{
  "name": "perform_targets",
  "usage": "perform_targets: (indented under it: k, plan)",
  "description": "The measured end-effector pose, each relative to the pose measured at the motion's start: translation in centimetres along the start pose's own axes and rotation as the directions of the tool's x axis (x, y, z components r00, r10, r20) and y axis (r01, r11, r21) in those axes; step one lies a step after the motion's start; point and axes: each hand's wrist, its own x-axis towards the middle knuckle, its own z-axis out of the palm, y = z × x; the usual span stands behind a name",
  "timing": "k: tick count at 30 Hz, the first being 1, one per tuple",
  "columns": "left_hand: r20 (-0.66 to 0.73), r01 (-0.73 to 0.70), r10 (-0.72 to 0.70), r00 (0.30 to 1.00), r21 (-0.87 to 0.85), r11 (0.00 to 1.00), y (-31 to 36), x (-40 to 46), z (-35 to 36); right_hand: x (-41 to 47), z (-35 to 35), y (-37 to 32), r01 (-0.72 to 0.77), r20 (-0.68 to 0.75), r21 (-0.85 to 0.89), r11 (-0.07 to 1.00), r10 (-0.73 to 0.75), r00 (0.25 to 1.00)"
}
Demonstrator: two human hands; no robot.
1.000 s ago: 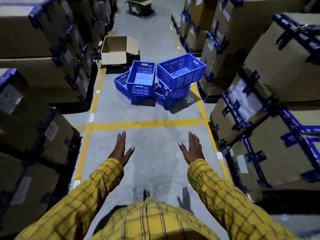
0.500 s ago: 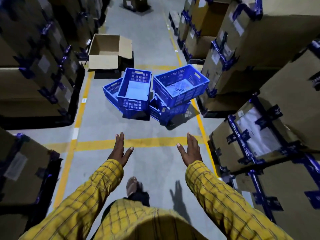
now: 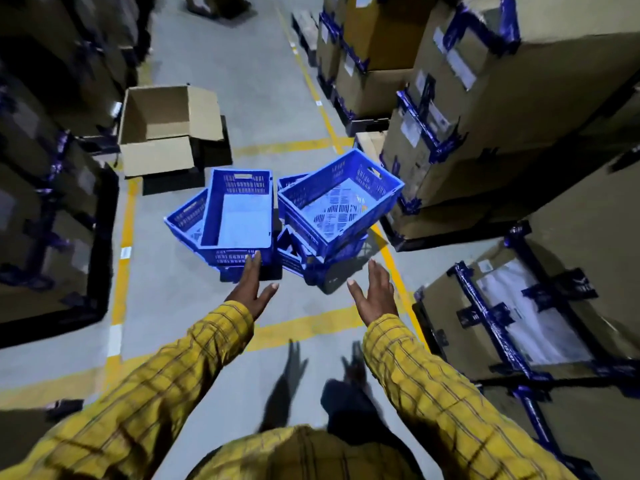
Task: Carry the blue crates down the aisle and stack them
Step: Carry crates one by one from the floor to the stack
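The heap of blue crates (image 3: 277,220) is taken as the landmark. Compared with half a second ago, and more so with a second ago, the heap is seen much larger and lower in the head view, and the yellow floor line (image 3: 304,327) once ahead of the hands is now found beneath the forearms; the gap to the crates has been closed, so the walk-up is judged almost done and the pick-up is the step at hand. No crate has yet been lifted or carried.

To the left of the heap, dark wrapped cartons (image 3: 52,202) are ranged along the aisle, and an open cardboard box (image 3: 166,133) is set behind and left of it. Within the heap, the left crate (image 3: 239,216) is seen upright over a tilted one, and the right crate (image 3: 339,199) is perched askew on others.

The left hand (image 3: 252,292) is stretched forward with straight, spread fingers, its fingertips reaching the near wall of the left crate; whether contact is made cannot be told. The right hand (image 3: 375,296) is held out likewise, fingers apart and clamped on nothing, just short of the lower right crates. To the right of the heap, taped cartons (image 3: 502,116) are stacked high, close beside it.
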Motion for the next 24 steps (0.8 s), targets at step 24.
perform_targets:
  k: [24]
  plan:
    - [-0.063,0.409,-0.421,0.905,-0.143,0.901,5.3,37.9,12.5,47.6,-8.1,2.2,0.077,0.225,-0.266,0.961,-0.016,0.974]
